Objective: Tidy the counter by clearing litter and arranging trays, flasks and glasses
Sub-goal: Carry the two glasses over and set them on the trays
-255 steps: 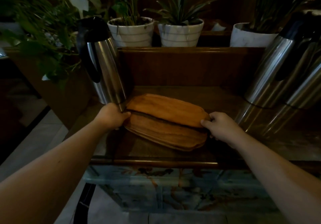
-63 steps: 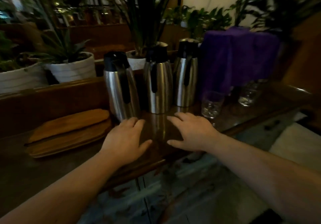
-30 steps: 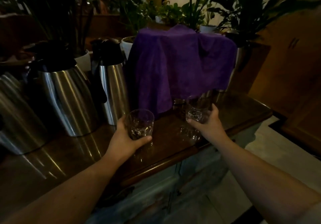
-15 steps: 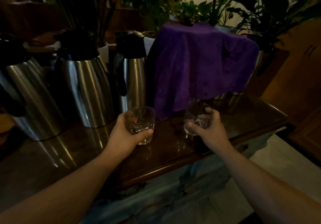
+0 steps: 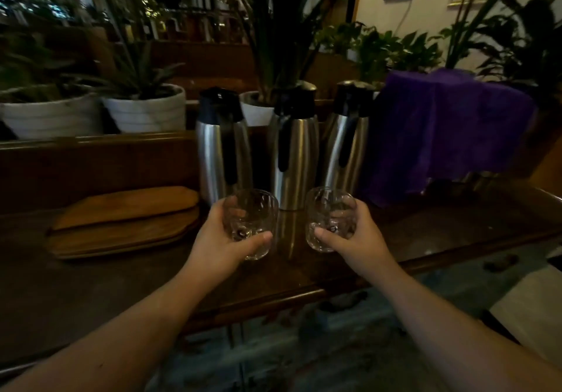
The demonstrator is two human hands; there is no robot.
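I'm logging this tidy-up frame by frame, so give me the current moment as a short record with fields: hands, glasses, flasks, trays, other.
left hand: left hand grips the left glass
right hand: right hand grips the right glass
glasses: both clear, upright, look empty, held side by side in front of the flasks
flasks: three steel flasks with black tops, upright in a row at the back of the counter
trays: two wooden trays stacked, left of the flasks
other: purple cloth draped right of the flasks; potted plants behind

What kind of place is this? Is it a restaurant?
Probably, or a café: a serving counter holds three steel flasks, stacked wooden trays and drinking glasses, with potted plants behind.
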